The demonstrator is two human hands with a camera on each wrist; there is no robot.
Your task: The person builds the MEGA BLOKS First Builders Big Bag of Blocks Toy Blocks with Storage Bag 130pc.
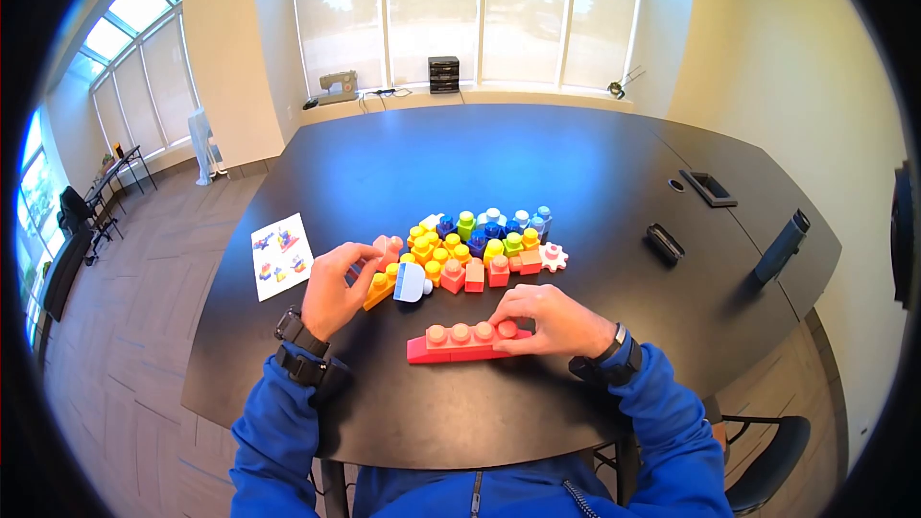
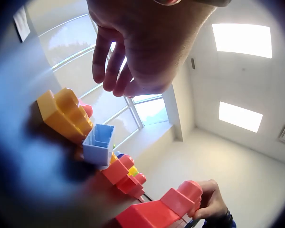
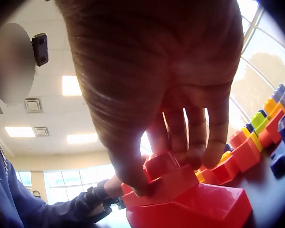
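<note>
- Red bar [image 1: 459, 342]: lies on the near part of the table [image 1: 384, 422], running left to right, its four paler studs upward and its sloped end at the left.
- Right hand [image 1: 558, 318]: holds the bar by its right end, thumb on the near side and the other fingers over the far side; the left end and most of the studs stick out past the fingertips.
- Left hand [image 1: 336, 290]: well apart from the bar, farther and to its left, at the left edge of the pile [image 1: 451, 247]. Its fingers are loosely bent, with a narrow gap between forefinger and thumb and nothing seen in it.
- Pink brick [image 1: 389, 249]: just beside the left fingertips, on their right; whether they touch it I cannot tell.
- Orange brick [image 2: 61, 116]: near the left fingers, on the near side of the pink brick.
- Blue brick [image 1: 411, 282]: just right of the orange brick, between the left hand and the bar.
- Sheet [image 1: 281, 257]: flat, left of the left hand.
</note>
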